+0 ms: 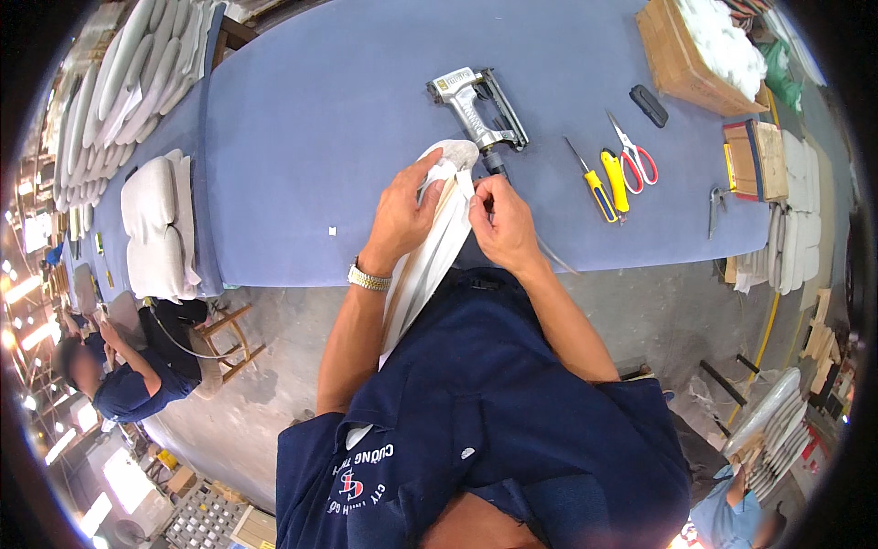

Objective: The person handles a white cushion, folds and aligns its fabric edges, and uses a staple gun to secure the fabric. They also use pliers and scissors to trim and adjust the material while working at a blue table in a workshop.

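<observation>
A long, narrow upholstered pad (423, 265) stands tilted against my body, its grey rounded end on the table edge side. White cloth and a tan strip show along its side. My left hand (400, 215) is closed around the pad near the far end, thumb on the cloth. My right hand (505, 224) pinches the white fabric edge at the pad's right side; its fingertips are partly hidden. Just beyond the pad, a silver staple gun (477, 105) lies on the blue-covered table (302, 146), its hose running toward me beneath my right hand.
To the right lie a screwdriver (599, 195), a yellow utility knife (614, 181), red-handled scissors (634, 157) and a black case (648, 106). A cardboard box (681, 64) of white stuffing stands behind. Grey cushions (151, 220) are stacked left. A co-worker (137, 375) sits at far left.
</observation>
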Motion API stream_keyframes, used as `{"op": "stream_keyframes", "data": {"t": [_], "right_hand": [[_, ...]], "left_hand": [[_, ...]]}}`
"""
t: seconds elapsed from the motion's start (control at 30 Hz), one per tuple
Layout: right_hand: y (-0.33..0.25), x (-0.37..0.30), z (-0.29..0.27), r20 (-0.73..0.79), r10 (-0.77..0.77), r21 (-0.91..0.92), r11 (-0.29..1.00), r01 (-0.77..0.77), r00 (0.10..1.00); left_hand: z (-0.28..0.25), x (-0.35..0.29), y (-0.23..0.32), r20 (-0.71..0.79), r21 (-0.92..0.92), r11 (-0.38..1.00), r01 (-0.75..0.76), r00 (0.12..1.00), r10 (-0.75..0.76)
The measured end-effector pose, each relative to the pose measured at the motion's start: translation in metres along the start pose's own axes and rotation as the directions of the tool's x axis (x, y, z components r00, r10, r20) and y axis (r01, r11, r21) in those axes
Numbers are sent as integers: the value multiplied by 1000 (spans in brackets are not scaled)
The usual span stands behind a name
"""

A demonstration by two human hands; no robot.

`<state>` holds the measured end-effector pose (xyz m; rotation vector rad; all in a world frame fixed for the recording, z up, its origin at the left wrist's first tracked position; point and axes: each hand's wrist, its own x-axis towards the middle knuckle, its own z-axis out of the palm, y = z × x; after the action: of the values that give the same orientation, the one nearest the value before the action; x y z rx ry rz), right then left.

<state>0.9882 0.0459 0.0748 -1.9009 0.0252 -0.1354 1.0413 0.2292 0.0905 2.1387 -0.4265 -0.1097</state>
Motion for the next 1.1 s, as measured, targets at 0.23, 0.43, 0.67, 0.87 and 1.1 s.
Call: {"op": "stream_keyframes", "data": {"t": [0.23,0.43,0.67,0.87,1.1], "right_hand": [[54,-21,18,76,231,504,831,-237,970],[58,-16,26,24,20,246,969,-26,1000],[33,-12,3,87,-19,137,991,7,996],[36,-10,-28,210,-67,86,995,49,975],[124,-8,-111,-195,184,-332,912,-241,963]], "left_hand": [[1,4,5,19,40,999,-11,1000,11],[20,23,9,79,192,977,91,991,-107],[30,22,16,102,206,971,122,984,-145],[31,26,29,34,340,933,119,990,-139],[9,6,47,140,412,874,-259,965,220]]}}
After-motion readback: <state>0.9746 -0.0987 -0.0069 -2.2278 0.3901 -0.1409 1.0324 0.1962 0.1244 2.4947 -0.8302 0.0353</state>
